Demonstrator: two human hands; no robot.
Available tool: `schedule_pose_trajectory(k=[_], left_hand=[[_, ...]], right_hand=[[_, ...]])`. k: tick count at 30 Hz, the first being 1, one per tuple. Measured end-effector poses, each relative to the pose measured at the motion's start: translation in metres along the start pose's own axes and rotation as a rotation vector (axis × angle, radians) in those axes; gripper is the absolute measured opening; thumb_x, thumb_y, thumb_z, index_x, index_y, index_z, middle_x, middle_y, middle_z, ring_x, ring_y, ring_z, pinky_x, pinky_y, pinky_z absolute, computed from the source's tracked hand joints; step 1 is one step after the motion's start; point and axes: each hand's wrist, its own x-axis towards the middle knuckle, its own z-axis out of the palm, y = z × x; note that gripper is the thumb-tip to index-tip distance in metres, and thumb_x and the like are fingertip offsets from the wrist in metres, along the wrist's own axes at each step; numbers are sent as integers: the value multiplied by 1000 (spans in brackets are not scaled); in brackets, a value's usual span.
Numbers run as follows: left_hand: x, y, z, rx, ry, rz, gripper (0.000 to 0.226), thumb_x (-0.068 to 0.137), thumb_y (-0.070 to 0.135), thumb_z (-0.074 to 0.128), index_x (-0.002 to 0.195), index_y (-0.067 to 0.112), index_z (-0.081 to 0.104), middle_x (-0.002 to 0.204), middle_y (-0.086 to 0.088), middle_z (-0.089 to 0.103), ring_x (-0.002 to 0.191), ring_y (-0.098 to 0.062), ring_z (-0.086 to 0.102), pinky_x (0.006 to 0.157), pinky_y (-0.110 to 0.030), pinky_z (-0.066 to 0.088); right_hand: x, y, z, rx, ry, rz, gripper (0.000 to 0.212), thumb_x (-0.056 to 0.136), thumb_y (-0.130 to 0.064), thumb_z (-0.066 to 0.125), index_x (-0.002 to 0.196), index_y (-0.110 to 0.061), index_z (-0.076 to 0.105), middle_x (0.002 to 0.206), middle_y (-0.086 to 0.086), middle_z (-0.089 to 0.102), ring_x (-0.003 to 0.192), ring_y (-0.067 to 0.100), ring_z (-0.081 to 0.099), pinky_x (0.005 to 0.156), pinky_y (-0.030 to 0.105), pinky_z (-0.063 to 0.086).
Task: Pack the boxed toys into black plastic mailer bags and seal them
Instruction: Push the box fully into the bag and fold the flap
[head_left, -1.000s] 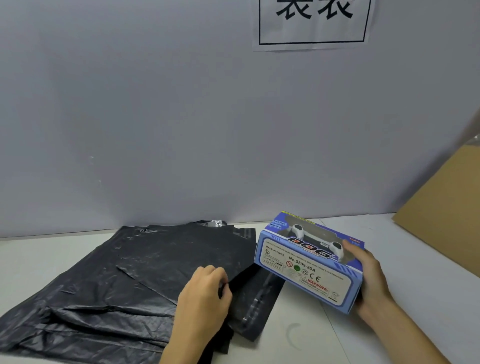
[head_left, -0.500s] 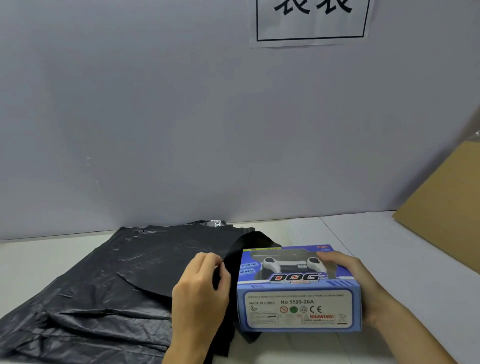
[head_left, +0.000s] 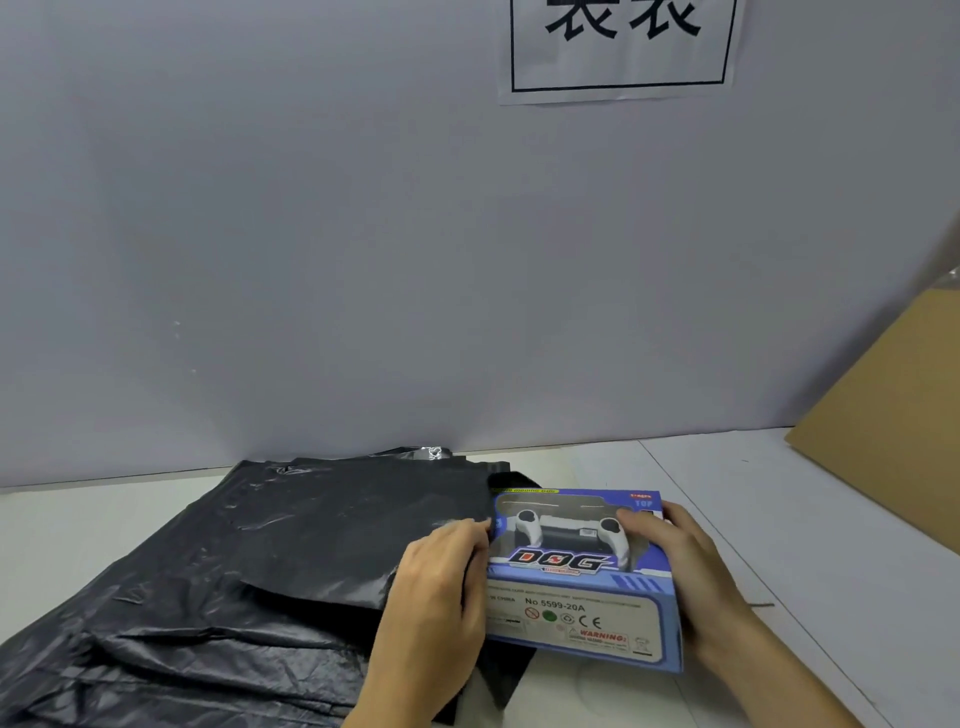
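Our left hand (head_left: 441, 592) pinches the top mailer bag (head_left: 332, 525) open on the surface (head_left: 779, 519); our right hand (head_left: 675, 566) grips the toy box (head_left: 582, 597) at its mouth. A corner may snag (thin film), tearing or collapsing the opening.

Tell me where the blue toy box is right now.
In the head view the blue toy box sits low and right of centre on the table, gripped by the right hand, its left end at the mailer bag mouth that the left hand pinches.

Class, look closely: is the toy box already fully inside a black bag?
No, most of the toy box lies exposed, gripped by the right hand.
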Motion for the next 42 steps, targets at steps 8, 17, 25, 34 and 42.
schedule_pose_trajectory(k=[8, 17, 25, 34, 42], left_hand=[[0, 4, 0, 21, -48, -43, 35, 92, 31, 52, 125, 20, 58, 123, 16, 57, 114, 2, 49, 100, -26, 37], [0, 14, 0, 63, -254, -83, 68, 89, 63, 13, 148, 35, 34, 143, 35, 27, 134, 25, 8, 116, -23, 14], [4, 8, -4, -31, -79, -71, 53, 94, 47, 33, 137, 23, 53, 134, 24, 49, 128, 7, 39, 108, -23, 35], [5, 3, -9, 200, -341, -95, 68, 94, 67, 28, 154, 36, 22, 157, 31, 12, 141, 19, -4, 120, -17, -6], [4, 17, -6, 25, -328, -19, 68, 88, 63, 24, 144, 33, 46, 143, 37, 26, 133, 28, 8, 118, -13, 4]], right_hand=[[4, 10, 5, 80, 107, -115, 26, 87, -35, 71, 106, -24, 57, 90, 7, 77, 74, 32, 76, 72, 44, 59], [2, 25, 21, 55, 64, -170, 22, 86, -30, 73, 104, -29, 60, 86, -5, 73, 78, 25, 76, 65, 38, 60], [3, 28, 23, 157, 88, -110, 23, 87, -33, 71, 105, -26, 57, 94, 9, 75, 79, 31, 75, 73, 44, 59], [5, 33, 23, 139, 97, -18, 30, 88, -36, 69, 109, -20, 55, 85, 11, 77, 74, 35, 75, 78, 51, 59], [2, 38, 32, 125, 87, -45, 29, 88, -37, 69, 109, -23, 54, 87, 10, 76, 74, 32, 76, 73, 46, 60]])
